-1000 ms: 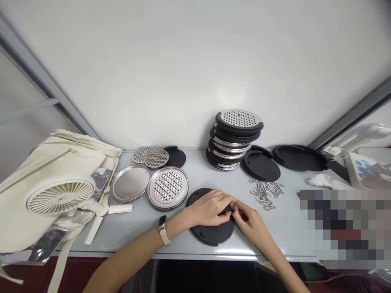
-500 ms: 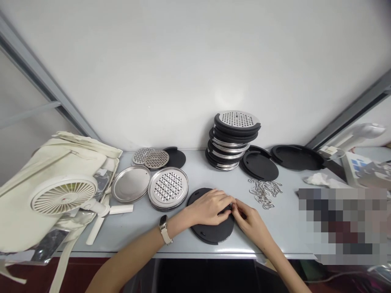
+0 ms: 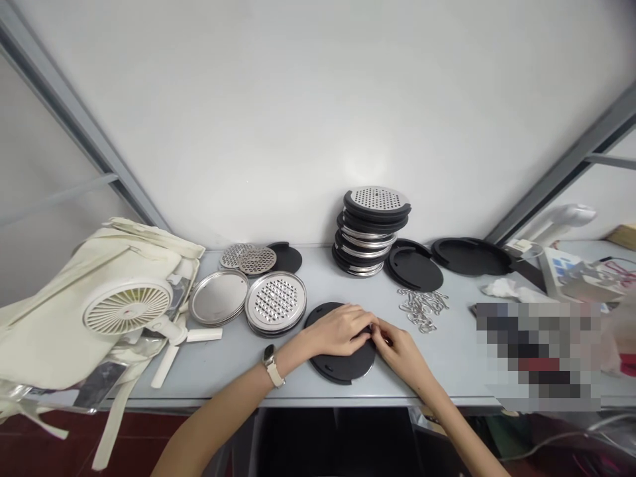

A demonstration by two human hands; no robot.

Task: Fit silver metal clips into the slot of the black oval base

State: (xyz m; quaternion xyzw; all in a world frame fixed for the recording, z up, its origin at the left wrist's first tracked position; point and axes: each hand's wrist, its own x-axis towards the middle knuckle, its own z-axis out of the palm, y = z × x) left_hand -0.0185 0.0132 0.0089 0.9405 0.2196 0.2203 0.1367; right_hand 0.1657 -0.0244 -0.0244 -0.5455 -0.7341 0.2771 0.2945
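A black round plate [image 3: 348, 368] lies on the table in front of me. My left hand [image 3: 342, 329] rests across its top, with fingers curled and pressed together at the plate's right edge. Against those fingertips, my right hand [image 3: 397, 349] is closed in a pinch at the same edge. What sits between the right fingertips is hidden. Left of the plate is a stack of round metal grater discs [image 3: 276, 302]. Beyond my right hand lies a loose heap of small metal hooks or clips [image 3: 422, 309].
Plain metal discs [image 3: 218, 297] and perforated discs [image 3: 257, 261] lie to the left. A tall stack of black holders with metal discs [image 3: 372, 218] stands by the wall, beside more black plates [image 3: 415, 268]. A white fan [image 3: 129, 310] and cream bag [image 3: 54, 318] occupy the far left.
The whole view has shifted slightly as my head moved. Both hands stay together at the right edge of the black plate, their grip much the same.
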